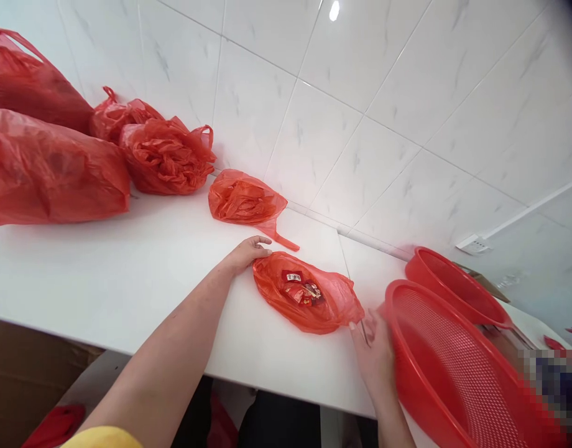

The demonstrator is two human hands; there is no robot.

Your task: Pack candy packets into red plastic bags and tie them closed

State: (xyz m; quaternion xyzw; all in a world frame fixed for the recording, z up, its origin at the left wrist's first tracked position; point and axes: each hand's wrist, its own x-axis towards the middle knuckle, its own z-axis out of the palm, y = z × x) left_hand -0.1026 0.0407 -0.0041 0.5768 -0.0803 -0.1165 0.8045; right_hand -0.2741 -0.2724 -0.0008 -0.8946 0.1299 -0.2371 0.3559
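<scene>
A small red plastic bag (309, 298) lies on the white table (150, 274) with a few small wrapped packets (301, 288) showing inside it. My left hand (246, 252) rests flat beside the bag's left end, fingers stretched and touching its edge. My right hand (374, 348) is at the bag's right end, fingers loosely apart, touching the plastic beside a red mesh basket (449, 379). Neither hand grips anything that I can see.
Another small red bag (244, 199) lies farther back. Several larger stuffed red bags (48, 168) are piled at the left against the tiled wall. A second red basket (454, 286) stands behind the first. A cardboard box (20, 379) sits below the table's edge.
</scene>
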